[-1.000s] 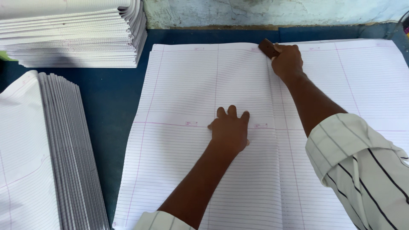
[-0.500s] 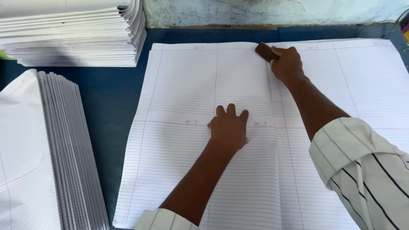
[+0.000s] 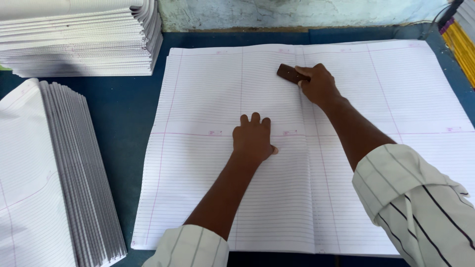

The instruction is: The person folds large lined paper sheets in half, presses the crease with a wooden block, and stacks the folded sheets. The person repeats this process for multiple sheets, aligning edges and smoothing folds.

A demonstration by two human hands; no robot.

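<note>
Head view: left hand lies flat, palm down, mid-sheet on the big ruled paper sheet. Beyond it, right hand grips a small brown block on the crease; best pressed firmly along the fold. Thin, smooth paper; folded stacks left of the sheet.

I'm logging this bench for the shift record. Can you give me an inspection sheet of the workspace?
Surface: blue table, mostly covered by paper.
Job's things: large ruled sheets lie flat, with a fold line down the middle; small brown block on that line.
Clutter: folded-sheet stacks at top left and left; yellow strips at far right.
Hands: left hand pressed flat on the sheets; right hand grips the block.
Cables: dark cable, top right.
Surroundings: worn pale wall.
</note>
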